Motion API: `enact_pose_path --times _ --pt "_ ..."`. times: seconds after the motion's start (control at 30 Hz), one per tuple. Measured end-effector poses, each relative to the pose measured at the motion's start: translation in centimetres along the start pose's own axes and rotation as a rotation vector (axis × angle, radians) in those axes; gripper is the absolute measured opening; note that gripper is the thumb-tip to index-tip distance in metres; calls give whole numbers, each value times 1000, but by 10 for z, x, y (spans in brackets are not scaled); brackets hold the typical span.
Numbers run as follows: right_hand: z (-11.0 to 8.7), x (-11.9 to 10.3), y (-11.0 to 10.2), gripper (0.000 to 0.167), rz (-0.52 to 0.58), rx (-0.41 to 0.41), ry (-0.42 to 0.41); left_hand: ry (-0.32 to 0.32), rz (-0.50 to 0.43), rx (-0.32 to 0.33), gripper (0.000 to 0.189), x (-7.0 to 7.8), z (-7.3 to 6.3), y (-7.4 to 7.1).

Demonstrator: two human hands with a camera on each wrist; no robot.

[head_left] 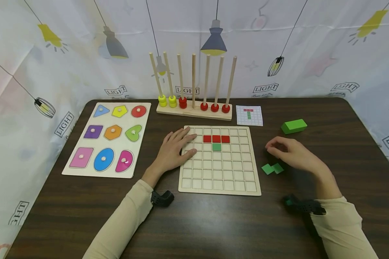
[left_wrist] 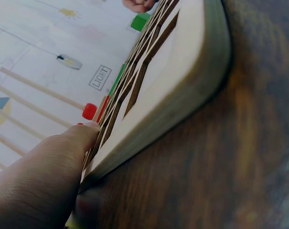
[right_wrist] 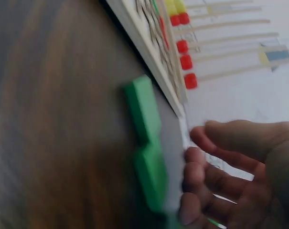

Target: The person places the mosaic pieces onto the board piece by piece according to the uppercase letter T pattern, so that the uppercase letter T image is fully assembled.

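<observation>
A wooden grid board (head_left: 218,175) carries three red square tiles (head_left: 216,139) in a row, with one green tile (head_left: 216,146) beneath the middle one. My left hand (head_left: 173,148) rests its spread fingers on the board's left edge; the left wrist view shows the thumb (left_wrist: 77,138) on that edge. Two loose green tiles (head_left: 267,169) lie touching each other on the table to the right of the board. Above and beyond them hovers my right hand (head_left: 291,153), fingers loosely bent. In the right wrist view nothing shows between the thumb and fingers (right_wrist: 194,174).
A small card (head_left: 249,115) with a red and green T pattern lies behind the board. Further right sits a green block (head_left: 294,126). A peg stand (head_left: 194,110) with yellow and red beads stands at the back. A shape puzzle (head_left: 108,144) lies on the left.
</observation>
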State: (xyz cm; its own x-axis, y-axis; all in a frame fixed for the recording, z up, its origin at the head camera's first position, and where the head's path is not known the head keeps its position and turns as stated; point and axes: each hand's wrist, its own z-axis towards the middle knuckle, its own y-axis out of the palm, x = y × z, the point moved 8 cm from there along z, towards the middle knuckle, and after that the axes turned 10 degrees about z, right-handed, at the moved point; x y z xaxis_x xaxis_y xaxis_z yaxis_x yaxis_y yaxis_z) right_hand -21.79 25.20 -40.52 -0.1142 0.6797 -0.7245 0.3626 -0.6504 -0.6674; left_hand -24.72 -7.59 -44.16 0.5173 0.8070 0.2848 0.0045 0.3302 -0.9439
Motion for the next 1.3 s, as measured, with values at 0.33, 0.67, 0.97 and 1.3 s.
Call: enact_pose_path --times 0.33,0.67,0.97,1.3 --pt "-16 12 4 36 17 -225 29 10 1 12 55 0 0 -1" --pt "-9 11 4 29 -68 -157 -12 7 5 -5 56 0 0 2" --pt "-10 13 7 31 -56 -148 10 7 6 -11 55 0 0 2" --pt "-8 7 8 26 -69 -137 -31 -1 11 -9 56 -1 1 3"
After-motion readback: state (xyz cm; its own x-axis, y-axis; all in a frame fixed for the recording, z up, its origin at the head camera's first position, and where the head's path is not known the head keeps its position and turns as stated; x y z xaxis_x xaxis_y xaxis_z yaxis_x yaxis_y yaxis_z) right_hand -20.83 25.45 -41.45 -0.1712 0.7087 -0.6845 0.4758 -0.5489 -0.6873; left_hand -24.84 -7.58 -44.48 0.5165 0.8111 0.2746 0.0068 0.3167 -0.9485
